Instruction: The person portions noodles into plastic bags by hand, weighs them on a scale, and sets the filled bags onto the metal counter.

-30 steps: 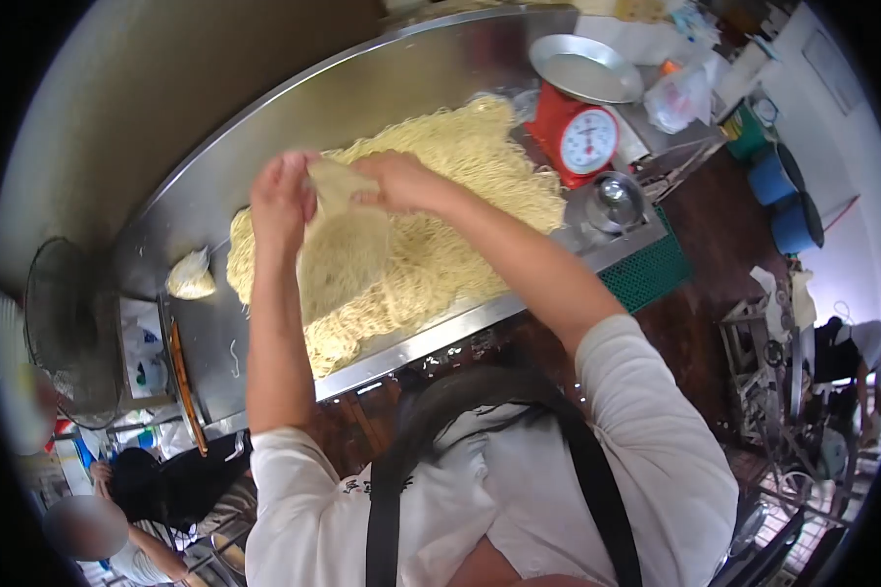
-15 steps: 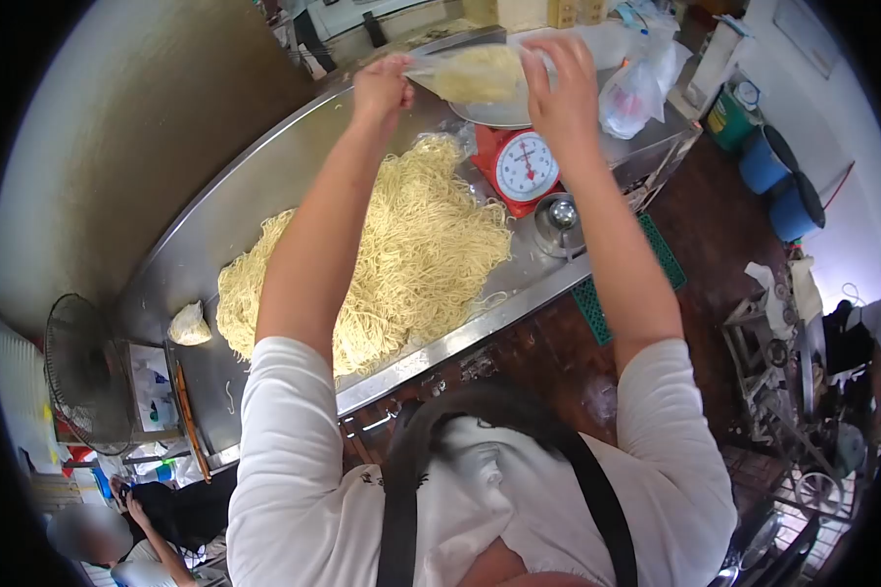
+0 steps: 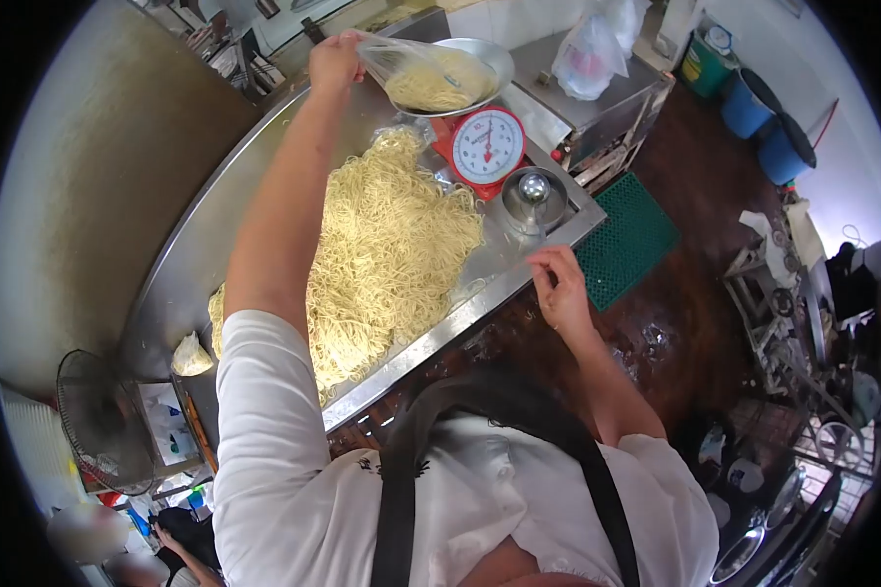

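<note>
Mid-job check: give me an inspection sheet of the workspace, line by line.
Surface: metal counter, noodles heaped across it.
Job's things: clear bag of noodles on the pan of the red scale.
Clutter: small bag left of the heap; bowl near the scale.
Left hand: grips the clear bag's end.
Right hand: half-curled near the counter's edge, nothing seen in it.
Cables: nothing clearly seen.
Surroundings: green mat and blue buckets right, fan left.
</note>
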The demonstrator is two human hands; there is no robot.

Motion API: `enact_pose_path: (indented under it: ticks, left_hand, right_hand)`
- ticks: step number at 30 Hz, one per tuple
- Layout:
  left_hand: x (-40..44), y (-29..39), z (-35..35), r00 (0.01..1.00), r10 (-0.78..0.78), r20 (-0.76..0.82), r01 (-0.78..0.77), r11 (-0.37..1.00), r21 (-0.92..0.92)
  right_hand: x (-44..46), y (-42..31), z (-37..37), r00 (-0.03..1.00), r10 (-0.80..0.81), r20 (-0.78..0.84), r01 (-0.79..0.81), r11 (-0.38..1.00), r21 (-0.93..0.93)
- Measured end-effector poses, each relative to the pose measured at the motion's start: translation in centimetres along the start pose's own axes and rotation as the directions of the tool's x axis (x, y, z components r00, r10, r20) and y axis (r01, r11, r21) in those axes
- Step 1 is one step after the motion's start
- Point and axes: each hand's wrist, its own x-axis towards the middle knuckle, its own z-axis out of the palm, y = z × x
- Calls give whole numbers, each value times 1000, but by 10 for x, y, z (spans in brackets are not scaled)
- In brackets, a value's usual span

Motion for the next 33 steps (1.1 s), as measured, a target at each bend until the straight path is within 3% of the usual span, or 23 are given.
enact_pose_path:
  ticks: [6,9,12,15,16,18,19,21,23,24,25,26,27,28,29,30,32,33]
  left_hand:
    - [9,6,7,998,49,37,-61,884,464]
    - [15,-2,7,999,26,22,-34,852,522]
    - [9,-25,6,987,-120,110,59,892,449]
    - [-6,-52,8,995,23,93,-26,999,30]
    - [-10,-42,8,966,257,26,-258,962,89]
    - [-39,4,0,925,373,-68,-360,921,150]
    - [-66,39,-10,957,269,-111,-256,959,120]
    - [-114,95,-34,964,260,-62,-265,960,-88]
    - [-169,130,-85,983,157,100,-121,947,-299]
    - [-189,125,-99,987,136,86,-107,953,-283]
    - [-208,120,-114,991,116,72,-93,959,-268]
    - [-226,90,-118,991,126,-41,-130,983,-131]
    - [-243,65,-124,999,-46,-13,45,993,-106]
    - [-261,36,-131,974,-224,8,224,971,-88]
    - [-279,5,-139,969,-246,29,244,969,40]
    - [-298,-27,-146,961,-272,52,261,951,166]
    - [-340,-95,-168,992,46,120,-91,910,404]
    - [-351,-92,-186,986,-136,92,109,963,247]
  right_hand:
    - [-1,-9,-21,998,22,-65,-20,1000,19]
    - [-12,-7,-17,998,21,-64,-20,1000,12]
    - [-24,-8,-11,996,90,-12,-90,996,30]
    - [-22,-4,5,990,125,65,-126,992,23]
    - [-8,-6,9,999,13,38,-12,999,-31]
    - [29,-23,17,979,-203,34,205,972,-116]
    - [54,-38,22,960,-281,-15,275,950,-150]
    - [99,-92,28,918,-384,-100,353,906,-234]
    - [122,-131,50,877,-459,-144,408,869,-280]
    - [127,-141,66,852,-500,-152,452,851,-269]
    - [128,-142,89,872,-480,-99,460,872,-169]
    - [129,-143,112,888,-457,-46,454,889,-68]
    - [114,-123,150,919,-383,100,372,922,111]
    - [94,-96,186,885,-358,299,279,920,274]
    - [74,-71,221,814,-318,485,127,914,385]
    - [53,-48,249,665,-329,671,-25,888,459]
    - [17,-39,271,521,-164,837,-173,941,292]
    - [8,-52,275,543,-131,829,-210,935,285]
